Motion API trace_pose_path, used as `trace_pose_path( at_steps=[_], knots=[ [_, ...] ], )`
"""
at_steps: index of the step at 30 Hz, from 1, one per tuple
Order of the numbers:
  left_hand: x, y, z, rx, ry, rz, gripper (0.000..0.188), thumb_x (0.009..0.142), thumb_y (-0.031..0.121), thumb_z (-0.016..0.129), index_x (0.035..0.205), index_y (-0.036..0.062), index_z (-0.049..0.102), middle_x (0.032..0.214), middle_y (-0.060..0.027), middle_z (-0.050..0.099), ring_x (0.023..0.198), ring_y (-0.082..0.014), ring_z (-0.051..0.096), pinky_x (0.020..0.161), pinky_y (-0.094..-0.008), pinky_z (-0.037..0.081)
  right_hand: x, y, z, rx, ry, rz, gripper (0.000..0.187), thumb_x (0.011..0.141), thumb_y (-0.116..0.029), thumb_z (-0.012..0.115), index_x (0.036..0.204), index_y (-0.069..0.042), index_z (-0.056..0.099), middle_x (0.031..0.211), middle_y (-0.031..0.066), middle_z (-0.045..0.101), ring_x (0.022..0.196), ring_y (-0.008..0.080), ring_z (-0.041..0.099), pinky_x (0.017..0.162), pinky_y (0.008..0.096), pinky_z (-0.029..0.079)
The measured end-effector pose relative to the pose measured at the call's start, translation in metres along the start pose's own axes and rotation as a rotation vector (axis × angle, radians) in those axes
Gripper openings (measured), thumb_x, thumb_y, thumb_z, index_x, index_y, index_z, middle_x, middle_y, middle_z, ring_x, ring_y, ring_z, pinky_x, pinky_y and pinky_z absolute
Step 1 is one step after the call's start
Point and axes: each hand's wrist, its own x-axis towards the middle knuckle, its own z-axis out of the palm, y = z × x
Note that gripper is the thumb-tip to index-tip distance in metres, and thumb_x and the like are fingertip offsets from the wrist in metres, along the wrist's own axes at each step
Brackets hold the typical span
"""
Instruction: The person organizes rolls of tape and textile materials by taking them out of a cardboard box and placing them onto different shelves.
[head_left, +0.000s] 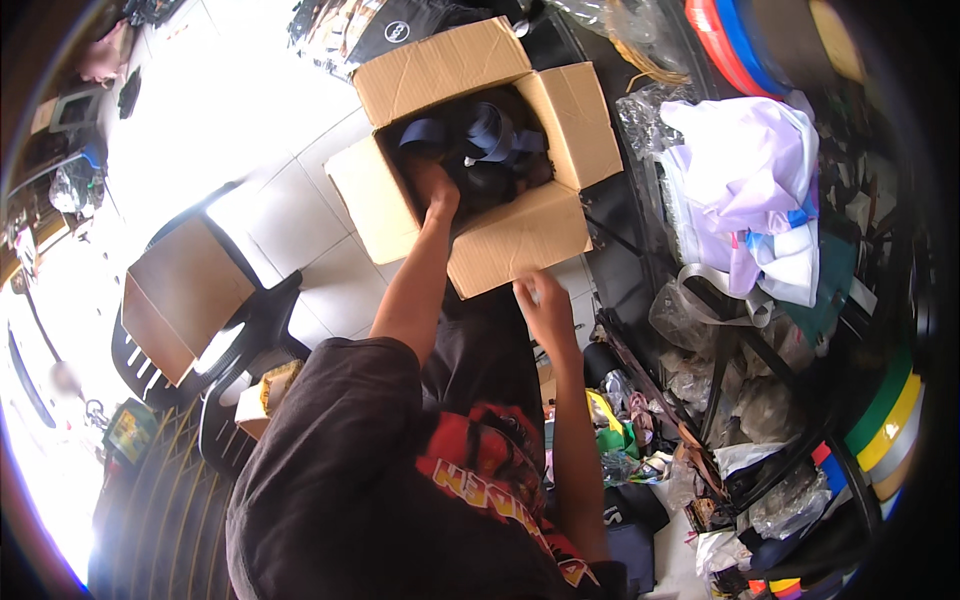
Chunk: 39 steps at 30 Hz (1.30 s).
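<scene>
Pale floor tiles [290,205] under strong light on the left; along the right side, dense piles of plastic bags [775,415]. In front of the dark shirt [330,470], one cardboard box [582,125] with four flaps, all spread outward. Inside this box, two dark blue bands [490,132] counted, curled, among black contents too dim for naming. Left hand [432,188] inside the box, near the left band, with fingers hidden: not possible to tell the grip, apart or clamped. Right hand [545,300] at the edge of the near flap [525,242], with fingers bent; not possible to tell whether closed on the cardboard or only beside it.

Left of the box, open room over bare tiles, up to black chair parts [275,315] with one smaller brown carton [190,275]. On the right, less room, with one lilac and white bundle [745,170] near the box. As for writing, large yellowish letters [500,490] on the shirt, partly folded; at the top, one round white mark [397,32] on black material.
</scene>
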Motion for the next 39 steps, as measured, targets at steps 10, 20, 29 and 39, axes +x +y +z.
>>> trace_pose_path(
  at_steps=[10, 20, 29, 39],
  knots=[
    [-0.012, 0.019, 0.012, -0.444, -0.108, -0.140, 0.049, 0.092, 0.008, 0.044, 0.137, -0.0126, 0.038, 0.137, -0.0303, 0.044, 0.127, -0.0444, 0.042, 0.110, -0.0430, 0.033, 0.173, -0.077, 0.061, -0.044, -0.119, -0.248, 0.029, 0.087, -0.012, 0.063, 0.113, 0.000, 0.063, 0.095, 0.0160, 0.069, 0.087, 0.0309, 0.067, 0.081, 0.0381, 0.053],
    [-0.029, 0.047, -0.008, -1.206, -0.145, -0.687, 0.047, 0.093, 0.011, 0.045, 0.136, -0.0098, 0.041, 0.136, -0.0272, 0.046, 0.125, -0.0406, 0.044, 0.108, -0.0418, 0.034, 0.223, -0.079, 0.099, -0.263, -0.264, -0.292, 0.044, 0.089, -0.025, 0.055, 0.122, 0.004, 0.057, 0.120, 0.0238, 0.060, 0.114, 0.0389, 0.056, 0.101, 0.0436, 0.044],
    [-0.017, 0.044, -0.003, -1.372, -0.022, -0.811, 0.045, 0.094, 0.013, 0.045, 0.135, -0.0072, 0.043, 0.136, -0.0243, 0.047, 0.124, -0.0371, 0.045, 0.105, -0.0407, 0.036, 0.256, -0.105, 0.119, -0.665, -0.372, -0.188, 0.034, 0.086, -0.025, 0.053, 0.098, 0.004, 0.066, 0.108, 0.0290, 0.064, 0.106, 0.0423, 0.060, 0.095, 0.0476, 0.047],
    [-0.018, 0.026, -0.012, -1.578, -0.124, -0.861, 0.044, 0.095, 0.016, 0.046, 0.133, -0.0043, 0.047, 0.136, -0.0211, 0.049, 0.122, -0.0333, 0.047, 0.103, -0.0394, 0.038, 0.251, -0.097, 0.130, -0.813, -0.242, -0.166, 0.014, 0.080, -0.010, 0.063, 0.082, -0.002, 0.074, 0.097, 0.0215, 0.069, 0.090, 0.0344, 0.069, 0.077, 0.0412, 0.058]
  ],
)
